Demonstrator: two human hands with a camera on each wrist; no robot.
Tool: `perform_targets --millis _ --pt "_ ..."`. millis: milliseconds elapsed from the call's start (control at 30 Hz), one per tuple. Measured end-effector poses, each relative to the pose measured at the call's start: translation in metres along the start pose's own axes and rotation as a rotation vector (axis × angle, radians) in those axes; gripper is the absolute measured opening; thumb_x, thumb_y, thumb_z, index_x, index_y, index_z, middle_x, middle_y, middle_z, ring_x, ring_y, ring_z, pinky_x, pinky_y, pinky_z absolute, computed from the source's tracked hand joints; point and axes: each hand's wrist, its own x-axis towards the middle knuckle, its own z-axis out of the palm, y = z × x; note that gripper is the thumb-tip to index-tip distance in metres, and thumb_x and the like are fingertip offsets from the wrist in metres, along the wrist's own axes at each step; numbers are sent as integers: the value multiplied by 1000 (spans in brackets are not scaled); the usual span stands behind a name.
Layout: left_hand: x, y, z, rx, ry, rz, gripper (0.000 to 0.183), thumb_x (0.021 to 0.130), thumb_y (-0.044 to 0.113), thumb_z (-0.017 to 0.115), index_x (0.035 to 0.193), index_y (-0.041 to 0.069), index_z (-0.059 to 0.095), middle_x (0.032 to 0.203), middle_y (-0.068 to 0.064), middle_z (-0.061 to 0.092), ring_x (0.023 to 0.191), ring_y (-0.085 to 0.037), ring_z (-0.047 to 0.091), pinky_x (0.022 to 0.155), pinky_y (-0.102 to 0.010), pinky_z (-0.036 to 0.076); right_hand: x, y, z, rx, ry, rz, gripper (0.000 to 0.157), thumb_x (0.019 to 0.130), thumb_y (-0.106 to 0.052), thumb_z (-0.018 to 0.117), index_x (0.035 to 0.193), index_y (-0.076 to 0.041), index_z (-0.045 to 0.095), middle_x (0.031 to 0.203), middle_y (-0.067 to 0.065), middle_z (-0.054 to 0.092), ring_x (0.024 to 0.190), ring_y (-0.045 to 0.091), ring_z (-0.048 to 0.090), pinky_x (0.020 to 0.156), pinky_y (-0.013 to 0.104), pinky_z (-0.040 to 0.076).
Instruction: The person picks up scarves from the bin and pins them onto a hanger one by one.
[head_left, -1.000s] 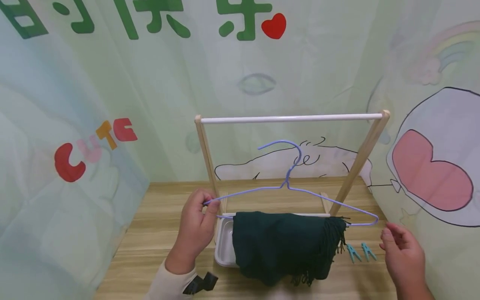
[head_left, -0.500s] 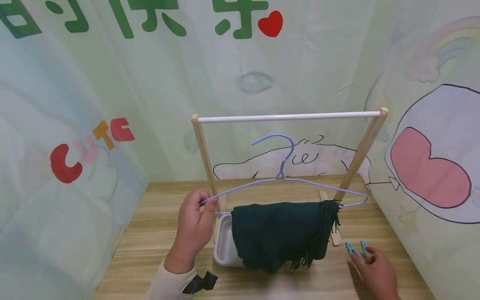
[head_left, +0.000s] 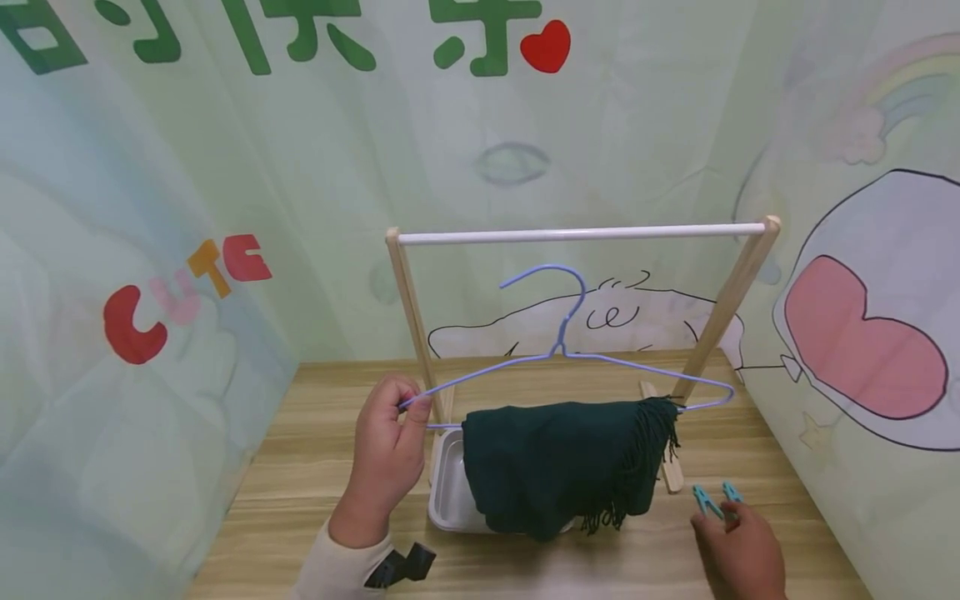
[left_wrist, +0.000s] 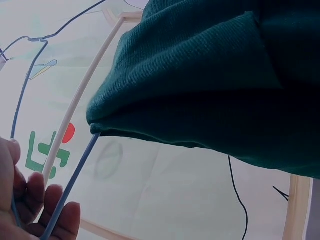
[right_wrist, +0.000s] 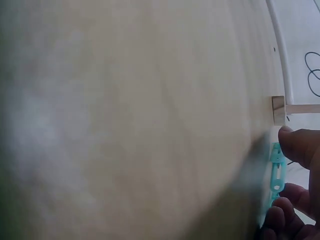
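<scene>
A lilac wire hanger (head_left: 517,363) is held up in front of the rack, its left corner gripped between the thumb and fingers of the left hand (head_left: 387,450). Over its lower bar hangs a folded dark green scarf (head_left: 562,467) with fringe at the right end; the left wrist view shows the scarf's folded edge (left_wrist: 190,75) from close by. The right hand (head_left: 742,550) is low at the right, thumb and fingers apart around the nearer of two teal clothespins (head_left: 707,502). In the right wrist view a clothespin (right_wrist: 276,170) lies between thumb and fingers.
A wooden rack with a white top rail (head_left: 577,234) stands behind the hanger. Below the scarf, partly hidden, is a grey tray (head_left: 448,500). The rack's right foot (head_left: 672,477) lies near the clothespins. Printed curtains enclose the wooden table (head_left: 322,467).
My right hand has moved from beside the hanger's right end down to the clothespins. The hanger's right side has risen and shifted slightly left with the scarf. The left hand keeps its grip.
</scene>
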Motion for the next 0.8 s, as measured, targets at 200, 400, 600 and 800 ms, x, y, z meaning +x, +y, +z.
perform_targets --millis 200,400,600,800 --pt "0 1 0 0 4 0 19 100 -3 64 88 3 51 88 -3 53 90 -23 55 87 -23 46 -1 -3 5 -48 20 20 59 92 -27 78 129 14 56 108 32 59 96 44 59 78 52 50" --pt "-1 1 0 3 -3 -6 19 100 -3 64 88 4 51 88 -3 53 90 -21 56 88 -24 46 -1 -5 7 -73 39 46 53 92 -26 80 119 14 58 104 30 60 94 42 58 78 50 49" --pt "0 2 -1 4 -4 -10 19 100 -3 64 88 4 51 87 -3 53 90 -21 56 88 -25 47 1 -7 11 -69 52 66 45 94 -21 78 117 13 59 106 29 59 95 41 56 81 51 48" --pt "1 2 -2 1 -4 2 19 101 -2 63 87 3 51 87 -2 53 89 -21 56 86 -25 47 -1 -2 7 25 72 61 43 95 -19 73 122 11 59 103 27 60 90 39 57 74 48 48"
